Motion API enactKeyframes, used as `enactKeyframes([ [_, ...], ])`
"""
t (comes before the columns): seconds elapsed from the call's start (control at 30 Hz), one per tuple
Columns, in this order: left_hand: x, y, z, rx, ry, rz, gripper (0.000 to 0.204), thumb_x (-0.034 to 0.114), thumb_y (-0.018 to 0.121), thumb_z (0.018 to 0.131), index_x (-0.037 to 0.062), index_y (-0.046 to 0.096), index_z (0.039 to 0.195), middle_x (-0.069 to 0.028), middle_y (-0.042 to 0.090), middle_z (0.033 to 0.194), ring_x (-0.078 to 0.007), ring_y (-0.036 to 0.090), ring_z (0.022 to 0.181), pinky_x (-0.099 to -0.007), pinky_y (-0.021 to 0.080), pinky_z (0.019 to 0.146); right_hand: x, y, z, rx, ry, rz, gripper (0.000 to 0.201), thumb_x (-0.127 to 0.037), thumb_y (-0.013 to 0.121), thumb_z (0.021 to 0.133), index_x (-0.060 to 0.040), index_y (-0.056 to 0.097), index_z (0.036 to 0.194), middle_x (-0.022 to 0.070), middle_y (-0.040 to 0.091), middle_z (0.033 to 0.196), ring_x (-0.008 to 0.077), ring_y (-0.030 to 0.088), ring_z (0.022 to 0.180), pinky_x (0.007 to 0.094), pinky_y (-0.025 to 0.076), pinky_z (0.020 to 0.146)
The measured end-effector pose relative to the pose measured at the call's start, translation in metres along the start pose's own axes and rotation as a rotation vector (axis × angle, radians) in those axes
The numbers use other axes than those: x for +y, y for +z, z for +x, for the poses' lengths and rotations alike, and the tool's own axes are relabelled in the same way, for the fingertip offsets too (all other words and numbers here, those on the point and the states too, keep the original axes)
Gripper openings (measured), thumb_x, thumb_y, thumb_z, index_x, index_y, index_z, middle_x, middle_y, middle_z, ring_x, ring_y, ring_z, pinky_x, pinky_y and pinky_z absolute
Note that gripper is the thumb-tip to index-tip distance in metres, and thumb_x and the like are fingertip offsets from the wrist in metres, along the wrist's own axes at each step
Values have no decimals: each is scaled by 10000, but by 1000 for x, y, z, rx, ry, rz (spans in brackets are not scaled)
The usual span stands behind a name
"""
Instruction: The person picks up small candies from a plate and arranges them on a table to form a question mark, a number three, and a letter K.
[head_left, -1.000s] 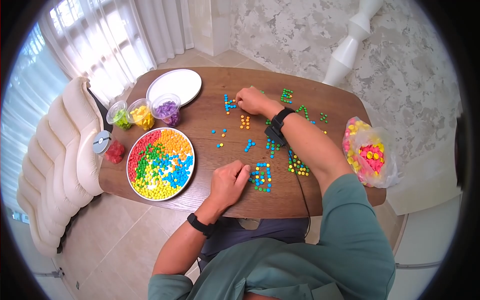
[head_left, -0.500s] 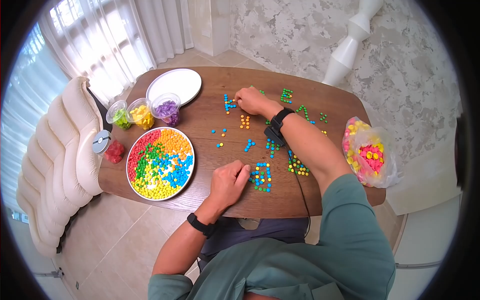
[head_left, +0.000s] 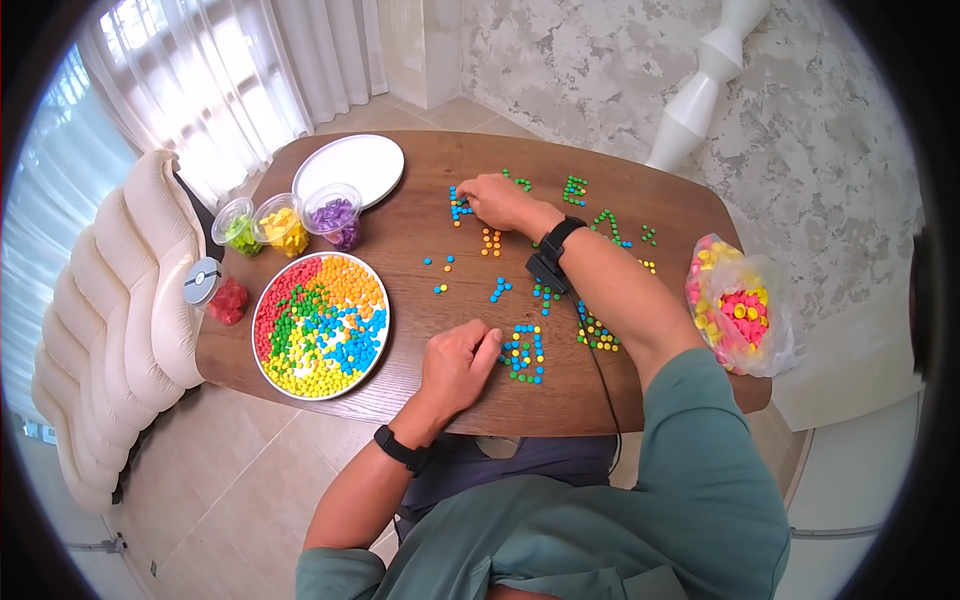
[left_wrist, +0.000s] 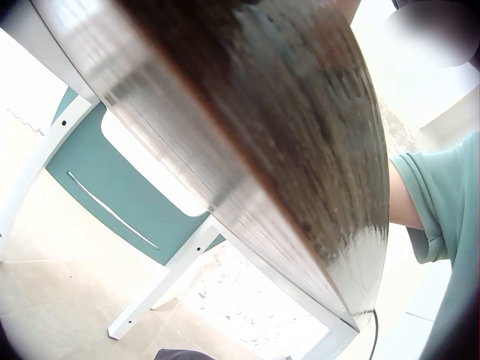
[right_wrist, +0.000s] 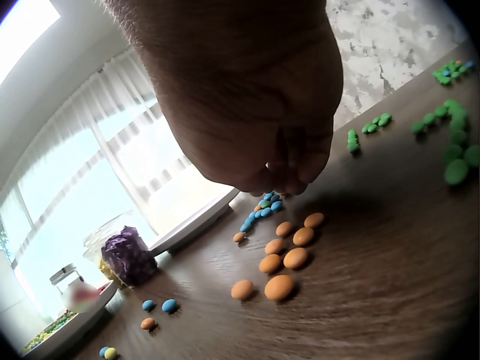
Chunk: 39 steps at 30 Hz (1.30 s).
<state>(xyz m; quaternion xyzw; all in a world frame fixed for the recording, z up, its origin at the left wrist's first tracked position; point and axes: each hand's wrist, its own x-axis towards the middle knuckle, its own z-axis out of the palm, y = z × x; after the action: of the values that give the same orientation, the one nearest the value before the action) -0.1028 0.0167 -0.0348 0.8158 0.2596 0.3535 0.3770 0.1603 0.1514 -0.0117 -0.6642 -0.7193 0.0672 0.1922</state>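
Note:
Bunched at the fingertips, my right hand (head_left: 500, 201) reaches to the far side of the table and pinches at a small blue candy in a mostly blue candy group (head_left: 456, 207). From the right wrist, the hand (right_wrist: 255, 120) hangs over that group (right_wrist: 264, 213), its curled fingers hiding part of it. Several orange candies (right_wrist: 296, 259) stand in two rows just nearer. My left hand (head_left: 457, 368) rests loosely curled at the near edge, its thumb beside a block of blue, green and yellow candies (head_left: 525, 353). The left wrist view shows the table edge (left_wrist: 247, 172), not the hand.
A round tray (head_left: 257, 355) of sorted candies stands at the left. Behind it are tubs of green (head_left: 240, 236), yellow (head_left: 287, 235) and purple pieces (head_left: 338, 222), a red-filled jar (head_left: 228, 302) and a white plate (head_left: 350, 172). A plastic bag (head_left: 742, 310) lies at the right.
My right hand has shifted slightly left, its fingertips now over the mostly blue group. The left hand stays in place.

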Motion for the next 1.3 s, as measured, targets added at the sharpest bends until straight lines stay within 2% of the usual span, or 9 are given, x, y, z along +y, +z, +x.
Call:
enactKeyframes([
  [0.37, 0, 1, 0, 0, -1, -2, 272, 190, 657, 990, -11, 636, 806, -166, 636, 682, -315, 637, 597, -400, 476, 575, -1, -5, -6, 111, -42, 41, 259, -108, 548, 923, -95, 754, 1081, 199, 742, 1001, 412, 684, 994, 510, 544, 855],
  [0.43, 0, 1, 0, 4, -7, -7, 271, 191, 656, 993, -10, 642, 811, -162, 633, 678, -298, 632, 591, -392, 473, 573, -15, -22, -10, 28, 216, -51, 244, -194, 565, 945, -82, 770, 1013, 197, 752, 990, 424, 700, 975, 535, 559, 829],
  [0.67, 0, 3, 0, 0, -8, -13, 274, 196, 654, 999, -7, 646, 815, -151, 611, 657, -254, 598, 566, -373, 456, 563, -16, -45, -18, 56, 312, -146, 245, -265, 570, 934, -97, 744, 890, 175, 758, 959, 425, 708, 933, 537, 570, 792],
  [0.77, 2, 2, -1, 2, -2, -9, 274, 197, 653, 998, -8, 646, 817, -153, 600, 649, -250, 588, 559, -374, 450, 558, -6, -34, -22, 78, 280, -58, 240, -239, 566, 937, -103, 762, 961, 168, 759, 980, 410, 709, 960, 528, 570, 817],
  [0.83, 5, 1, -1, -19, -39, -2, 273, 207, 657, 988, 11, 628, 800, -193, 636, 725, -394, 638, 666, -453, 481, 605, 0, -28, -26, 13, 184, -67, 247, -196, 570, 934, -109, 772, 1045, 164, 760, 1008, 390, 709, 994, 522, 567, 849],
  [0.97, 0, 3, -1, 22, 10, 4, 287, 203, 654, 994, -8, 633, 800, -161, 585, 643, -264, 575, 548, -380, 441, 549, 0, -25, -29, -35, 156, -72, 253, -154, 579, 920, -107, 783, 1061, 165, 760, 1031, 375, 708, 1017, 512, 565, 872],
  [1.07, 1, 3, -1, 25, 11, 1, 293, 205, 656, 990, -9, 627, 792, -163, 582, 643, -271, 573, 546, -382, 440, 546, -6, -28, -30, -71, 132, -60, 230, -150, 596, 903, -93, 786, 1020, 171, 760, 1036, 367, 711, 1014, 498, 565, 869],
  [1.13, 2, 2, -1, -8, -32, 18, 288, 216, 658, 983, 8, 623, 787, -201, 631, 719, -395, 640, 662, -449, 484, 602, -8, -26, -30, -75, 152, -30, 218, -149, 605, 890, -80, 786, 992, 178, 760, 1023, 366, 715, 994, 486, 565, 863],
  [1.3, 2, 2, -1, 6, -37, 1, 290, 209, 657, 982, 2, 616, 785, -204, 621, 711, -396, 630, 647, -450, 478, 593, -9, -23, -36, -68, 80, -12, 206, -156, 618, 880, -74, 782, 974, 179, 762, 990, 372, 720, 957, 486, 566, 846],
])
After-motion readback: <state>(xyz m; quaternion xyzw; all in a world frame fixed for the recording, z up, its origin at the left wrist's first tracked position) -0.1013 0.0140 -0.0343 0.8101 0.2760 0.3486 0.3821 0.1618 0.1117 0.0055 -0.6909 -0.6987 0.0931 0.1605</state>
